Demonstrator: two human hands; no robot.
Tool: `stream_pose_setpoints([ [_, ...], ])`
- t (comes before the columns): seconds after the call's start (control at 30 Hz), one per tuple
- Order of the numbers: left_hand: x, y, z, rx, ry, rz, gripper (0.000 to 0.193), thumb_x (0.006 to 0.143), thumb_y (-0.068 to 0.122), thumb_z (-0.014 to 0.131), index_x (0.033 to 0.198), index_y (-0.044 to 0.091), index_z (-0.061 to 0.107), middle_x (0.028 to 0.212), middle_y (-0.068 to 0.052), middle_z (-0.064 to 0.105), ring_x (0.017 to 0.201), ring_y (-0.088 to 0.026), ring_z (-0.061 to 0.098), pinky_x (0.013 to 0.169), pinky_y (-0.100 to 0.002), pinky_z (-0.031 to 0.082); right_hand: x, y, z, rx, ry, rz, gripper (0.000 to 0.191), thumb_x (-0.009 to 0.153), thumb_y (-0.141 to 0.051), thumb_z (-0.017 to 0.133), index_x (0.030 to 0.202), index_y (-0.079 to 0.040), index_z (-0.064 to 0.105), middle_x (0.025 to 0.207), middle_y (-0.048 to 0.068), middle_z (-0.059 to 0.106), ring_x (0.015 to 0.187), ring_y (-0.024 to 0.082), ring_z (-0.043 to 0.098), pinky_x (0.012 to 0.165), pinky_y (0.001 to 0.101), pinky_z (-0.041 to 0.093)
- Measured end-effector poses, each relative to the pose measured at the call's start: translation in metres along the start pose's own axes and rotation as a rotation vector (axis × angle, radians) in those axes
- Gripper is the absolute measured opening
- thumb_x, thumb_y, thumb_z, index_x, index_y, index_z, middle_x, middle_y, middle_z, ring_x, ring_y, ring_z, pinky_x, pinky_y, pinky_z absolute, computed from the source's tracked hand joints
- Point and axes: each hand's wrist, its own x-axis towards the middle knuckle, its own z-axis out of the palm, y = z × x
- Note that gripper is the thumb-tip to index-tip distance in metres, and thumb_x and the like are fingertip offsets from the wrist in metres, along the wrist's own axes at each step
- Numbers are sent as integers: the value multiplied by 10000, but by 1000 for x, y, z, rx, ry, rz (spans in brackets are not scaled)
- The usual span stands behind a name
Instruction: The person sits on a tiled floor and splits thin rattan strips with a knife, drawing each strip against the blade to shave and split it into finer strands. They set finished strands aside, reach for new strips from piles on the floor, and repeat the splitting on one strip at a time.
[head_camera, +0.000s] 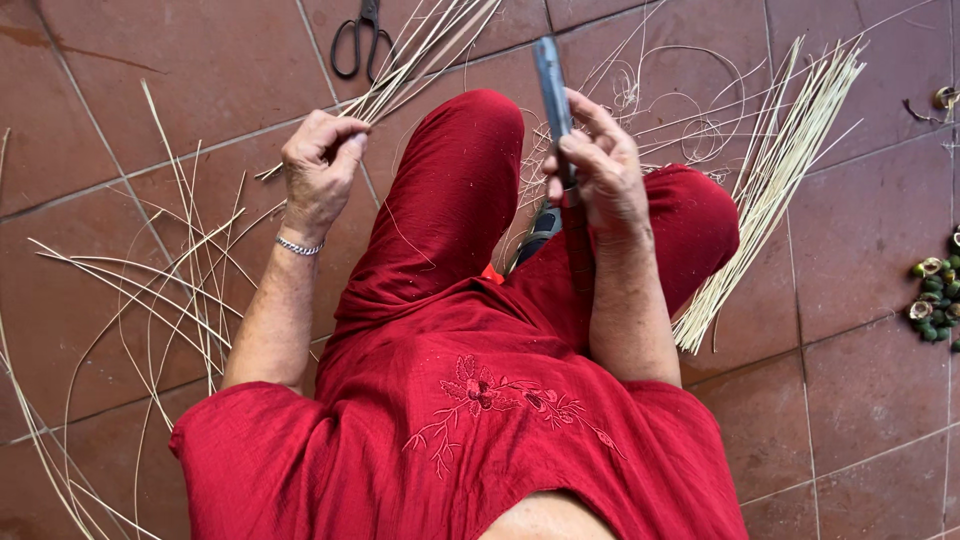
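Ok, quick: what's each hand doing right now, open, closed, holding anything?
Left hand: closed, gripping a bundle of pale cane strips.
Right hand: closed around a dark flat blade-like tool, held upright.

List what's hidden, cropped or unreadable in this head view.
- Knife in the right hand: lower part hidden by the fingers; blade blurred, edge unreadable.
- Left hand: closed on a bundle of cane strips; fingers hide how many; top edge cuts off the far ends.
- Scissors: blades cropped by the top edge.
- Dark object between the knees: mostly hidden by the red trousers.
- Green pods: cropped at the right edge, too small to identify.
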Motion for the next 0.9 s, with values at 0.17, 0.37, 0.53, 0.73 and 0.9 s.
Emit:
stream_pose_setpoints([
  [0.17, -18, 10, 6, -124, -142, -51, 96, 1002, -17, 706, 1086, 2, 747, 924, 1, 603, 832, -75, 569, 743, -236, 471, 16, 11, 20, 98, -126, 97, 665, 1009, -57, 652, 1592, 13, 340, 864, 131, 698, 601, 153, 667, 540, 261, 577],
  [0.37, -36, 16, 0, -143, -277, -107, 156, 976, -13, 714, 1122, 6, 765, 895, -11, 619, 813, -81, 549, 711, -237, 446, 26, 22, 33, 138, -118, 105, 601, 1023, -17, 684, 1571, 26, 440, 913, 136, 695, 695, 164, 688, 567, 275, 577],
  [0.53, -50, 15, -32, -194, -352, -342, 153, 1011, 68, 695, 1140, 16, 758, 902, 25, 701, 803, -34, 599, 708, -201, 503, 33, 16, 16, 35, 0, 20, 539, 992, 13, 673, 1496, 28, 483, 1107, 141, 735, 768, 172, 718, 553, 288, 587],
  [0.73, -62, 27, -56, -170, -299, -462, 151, 1009, 97, 707, 1131, 24, 758, 864, 36, 706, 727, -24, 596, 643, -195, 502, 39, -1, -9, 97, -41, -23, 526, 1077, -16, 636, 1569, 5, 453, 956, 175, 693, 662, 176, 669, 546, 294, 559],
  [0.9, -55, 40, -30, -187, -214, -411, 103, 1041, 85, 716, 1087, 2, 756, 836, 36, 670, 731, -22, 569, 643, -200, 477, 34, -7, -7, 234, -150, 110, 539, 1071, -82, 631, 1571, -18, 441, 888, 145, 686, 542, 164, 625, 488, 263, 513],
])
